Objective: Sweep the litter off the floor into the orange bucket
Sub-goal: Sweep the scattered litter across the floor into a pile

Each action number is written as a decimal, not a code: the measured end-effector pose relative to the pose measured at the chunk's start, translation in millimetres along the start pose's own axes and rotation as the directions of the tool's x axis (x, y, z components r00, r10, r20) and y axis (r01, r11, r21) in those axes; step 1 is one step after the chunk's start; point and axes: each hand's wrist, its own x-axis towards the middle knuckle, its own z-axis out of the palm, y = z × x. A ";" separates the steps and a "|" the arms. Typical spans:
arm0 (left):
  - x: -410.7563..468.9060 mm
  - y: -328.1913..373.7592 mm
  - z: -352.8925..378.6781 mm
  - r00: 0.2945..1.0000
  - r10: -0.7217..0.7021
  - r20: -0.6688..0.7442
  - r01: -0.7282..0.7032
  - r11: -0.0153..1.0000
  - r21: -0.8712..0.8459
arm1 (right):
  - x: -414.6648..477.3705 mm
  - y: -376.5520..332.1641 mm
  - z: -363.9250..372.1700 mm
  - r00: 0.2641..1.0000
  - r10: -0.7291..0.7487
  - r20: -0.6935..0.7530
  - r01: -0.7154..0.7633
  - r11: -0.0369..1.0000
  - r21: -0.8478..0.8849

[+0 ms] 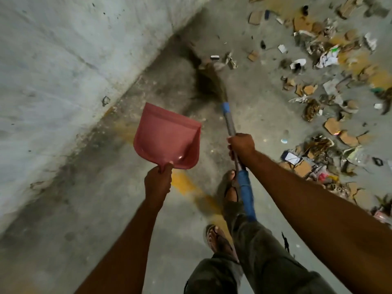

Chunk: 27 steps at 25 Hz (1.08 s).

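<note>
My left hand [158,183] grips the short handle of a pink dustpan [167,135], held above the floor with its mouth pointing away from me. My right hand [241,147] grips the grey and blue shaft of a broom [231,122]. The broom's brown bristle head [209,81] is blurred and sits on the floor near the wall's foot. Litter [331,85] of torn cardboard, paper scraps and wrappers lies scattered over the floor on the right. A few small pieces [230,60] lie just beyond the bristles. No orange bucket is in view.
A stained concrete wall [63,71] runs diagonally along the left. The floor is bare concrete with a worn yellow line [188,185]. My legs and sandalled feet [220,242] stand below the broom shaft.
</note>
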 end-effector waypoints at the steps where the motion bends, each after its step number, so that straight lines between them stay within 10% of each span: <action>1: 5.5 13.8 7.9 1.000 0.009 0.012 -0.009 1.000 0.005 | 7.3 -5.1 -0.5 0.995 -0.033 -0.090 0.029 0.999 -0.045; 6: 35.6 69.2 25.2 1.000 0.012 0.029 -0.014 0.999 0.052 | -10.9 -47.0 -13.4 0.968 -0.176 -0.179 0.173 0.984 -0.034; 13: 97.9 103.2 -26.9 0.999 -0.011 -0.045 0.016 0.993 0.117 | 8.4 -165.0 48.5 0.957 -0.038 0.288 0.015 0.996 0.083; 16: 135.9 124.6 -45.8 1.000 0.015 0.009 -0.016 0.983 0.181 | 43.1 -196.0 80.1 0.988 0.114 0.102 -0.141 0.933 0.330; 20: 178.0 158.7 -49.8 0.997 0.036 0.069 -0.051 0.973 0.226 | 13.8 -200.0 107.5 0.978 -0.019 -0.209 0.096 0.925 0.368; 27: 210.3 213.7 -29.7 0.979 0.085 0.185 -0.130 0.960 0.249 | 63.5 -232.5 79.3 0.998 0.001 0.058 -0.015 0.972 0.235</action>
